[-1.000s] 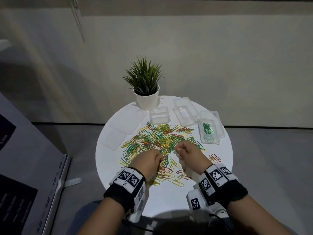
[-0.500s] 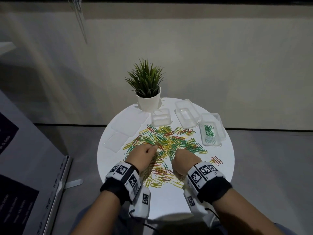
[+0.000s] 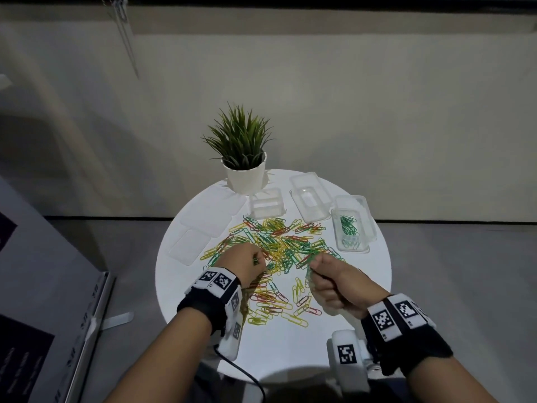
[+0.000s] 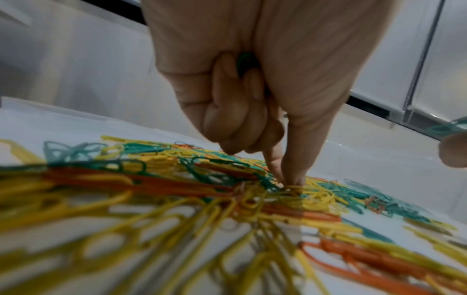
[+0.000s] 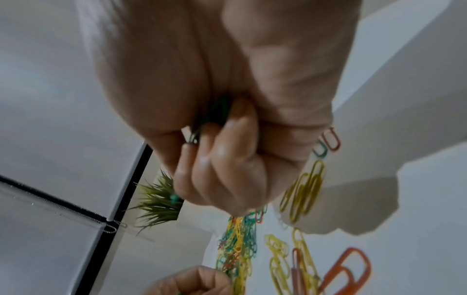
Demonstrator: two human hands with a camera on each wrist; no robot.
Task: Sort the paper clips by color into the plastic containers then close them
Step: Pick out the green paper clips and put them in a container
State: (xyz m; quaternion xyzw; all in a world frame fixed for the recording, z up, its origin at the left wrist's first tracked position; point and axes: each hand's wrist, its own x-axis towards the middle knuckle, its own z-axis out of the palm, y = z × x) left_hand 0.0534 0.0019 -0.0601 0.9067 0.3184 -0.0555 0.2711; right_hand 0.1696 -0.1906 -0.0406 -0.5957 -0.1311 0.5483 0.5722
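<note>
My left hand (image 3: pixel 242 264) had its forefinger and thumb pinched down into the pile of paper clips (image 3: pixel 279 248) with green clips (image 4: pixel 246 59) tucked in its curled fingers, while my right hand (image 3: pixel 331 282) was fisted round a bunch of green ones just above the table (image 3: pixel 363 286). Only a few greens lay in the right-hand container (image 3: pixel 350 228); the other two containers (image 3: pixel 309 199) looked empty, lids off. A second before, both hands were low in the pile; the right had since lifted clear.
</note>
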